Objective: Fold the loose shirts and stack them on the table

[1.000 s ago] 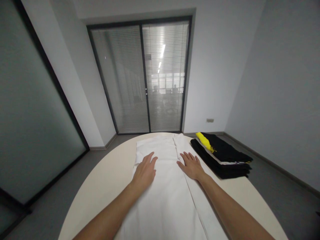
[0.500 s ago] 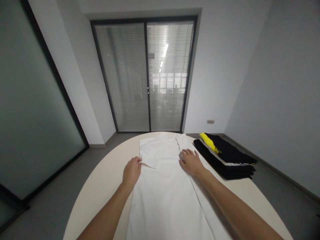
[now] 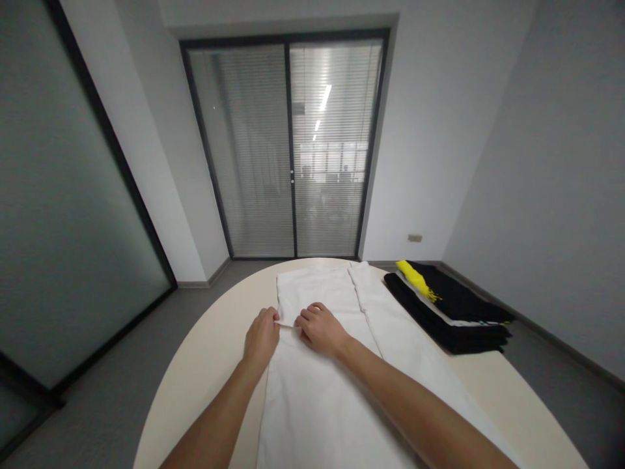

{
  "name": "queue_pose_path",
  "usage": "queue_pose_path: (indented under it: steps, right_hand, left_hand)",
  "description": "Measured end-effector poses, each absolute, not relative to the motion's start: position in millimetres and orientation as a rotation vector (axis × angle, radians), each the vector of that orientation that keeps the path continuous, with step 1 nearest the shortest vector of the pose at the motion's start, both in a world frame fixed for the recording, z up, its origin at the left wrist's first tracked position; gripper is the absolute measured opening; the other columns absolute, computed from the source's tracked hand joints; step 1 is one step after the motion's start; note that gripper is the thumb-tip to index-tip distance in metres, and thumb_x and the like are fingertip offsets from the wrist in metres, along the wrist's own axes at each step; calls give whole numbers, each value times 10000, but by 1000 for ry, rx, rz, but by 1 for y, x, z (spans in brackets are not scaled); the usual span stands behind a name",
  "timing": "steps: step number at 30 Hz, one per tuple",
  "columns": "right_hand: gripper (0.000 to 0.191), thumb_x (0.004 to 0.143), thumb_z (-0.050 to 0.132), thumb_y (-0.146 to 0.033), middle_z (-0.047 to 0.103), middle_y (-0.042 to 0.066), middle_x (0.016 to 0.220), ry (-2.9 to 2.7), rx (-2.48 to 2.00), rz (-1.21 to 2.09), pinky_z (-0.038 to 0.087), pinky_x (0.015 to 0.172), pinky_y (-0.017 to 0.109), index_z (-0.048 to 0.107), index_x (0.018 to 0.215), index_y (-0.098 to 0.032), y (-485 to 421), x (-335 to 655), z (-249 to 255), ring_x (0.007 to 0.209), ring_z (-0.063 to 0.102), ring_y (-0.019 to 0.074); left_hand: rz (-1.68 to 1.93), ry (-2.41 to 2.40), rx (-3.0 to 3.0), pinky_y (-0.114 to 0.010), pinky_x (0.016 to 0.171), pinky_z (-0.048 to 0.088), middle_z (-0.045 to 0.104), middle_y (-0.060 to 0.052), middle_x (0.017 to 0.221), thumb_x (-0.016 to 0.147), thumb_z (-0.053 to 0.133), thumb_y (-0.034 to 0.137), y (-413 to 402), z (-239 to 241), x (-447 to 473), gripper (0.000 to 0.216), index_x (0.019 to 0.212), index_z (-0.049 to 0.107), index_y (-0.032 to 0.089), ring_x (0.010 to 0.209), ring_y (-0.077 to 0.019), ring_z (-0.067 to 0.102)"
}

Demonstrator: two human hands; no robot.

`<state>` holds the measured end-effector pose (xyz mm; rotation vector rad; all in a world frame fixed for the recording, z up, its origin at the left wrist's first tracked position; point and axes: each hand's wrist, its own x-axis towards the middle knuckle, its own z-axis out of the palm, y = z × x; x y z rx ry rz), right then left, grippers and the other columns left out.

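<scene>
Two hands (image 3: pixel 293 332) pinch white garment (image 3: pixel 336 365); dark stack (image 3: pixel 452 312) nearby.

Left hand (image 3: pixel 261 337) and right hand (image 3: pixel 319 329) pinch a fold at the left edge of the white garment (image 3: pixel 332 391). Garment lies flat on the round table (image 3: pixel 205 378). 1 stack of black clothes (image 3: pixel 452 309) sits right of the garment.

A round, cream-coloured table (image 3: pixel 205 365) fills the lower middle of the frame. Behind it, at centre, a dark-framed sliding glass door (image 3: pixel 288 146) with lowered horizontal blinds (image 3: pixel 332 130) lets through ceiling strip lights from the room beyond. Plain white walls (image 3: pixel 439 130) rise to the right, with a small wall socket (image 3: pixel 415 238) low down. A frosted glass partition (image 3: pixel 53 215) covers the left. The floor (image 3: pixel 112 371) is grey.
</scene>
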<state>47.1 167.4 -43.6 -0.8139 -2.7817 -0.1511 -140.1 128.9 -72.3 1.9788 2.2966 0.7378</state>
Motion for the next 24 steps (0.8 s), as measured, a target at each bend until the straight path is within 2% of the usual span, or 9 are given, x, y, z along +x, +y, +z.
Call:
queue_pose_path:
  steps: [5, 9, 12, 17, 20, 24]
  right_hand:
    - [266, 886, 514, -210, 722, 54, 998, -2772, -798, 209, 429, 820, 274, 705, 1071, -214, 179, 59, -45, 936, 626, 194]
    - [282, 933, 482, -274, 727, 47, 980, -2632, -1052, 324, 427, 757, 261, 691, 1112, -217, 198, 53, -42, 891, 638, 185]
    - [289, 951, 464, -277, 716, 66, 1063, -2536, -1208, 313, 433, 803, 267, 674, 1136, -205, 217, 43, -43, 961, 636, 189]
    - [322, 971, 445, -259, 667, 102, 1226, -2461, -1312, 313, 429, 915, 285, 599, 1241, -178, 252, 22, -50, 1120, 600, 203]
    - [357, 977, 443, -250, 653, 117, 1265, -2440, -1355, 333, 422, 959, 306, 551, 1308, -170, 272, 6, -54, 1175, 579, 216]
    - [483, 956, 492, -273, 628, 148, 1321, -2411, -1410, 368, 423, 986, 350, 466, 1424, -159, 295, -18, -57, 1238, 549, 260]
  left_hand:
    - [684, 2282, 2021, -271, 817, 436, 636, -61, 1051, 861, 454, -3, 124, -70, -137, 288, 939, 627, 214, 964, -182, 632]
    - [657, 2300, 2041, -290, 805, 443, 643, -80, 1024, 889, 479, 71, 121, -67, -133, 207, 898, 644, 195, 964, -206, 632]
    - [659, 2333, 2042, -301, 782, 447, 648, -86, 981, 929, 501, 192, 122, -67, -132, 153, 869, 642, 190, 926, -219, 637]
    - [664, 2383, 1999, -300, 745, 436, 665, -67, 909, 954, 533, 327, 130, -72, -137, 202, 823, 621, 201, 852, -210, 651]
    - [669, 2400, 1954, -296, 725, 424, 686, -60, 939, 935, 570, 307, 134, -73, -139, 118, 945, 617, 199, 854, -207, 658]
    - [692, 2374, 1900, -277, 780, 419, 700, -54, 1014, 927, 594, 263, 135, -71, -137, 212, 1128, 592, 194, 921, -189, 663]
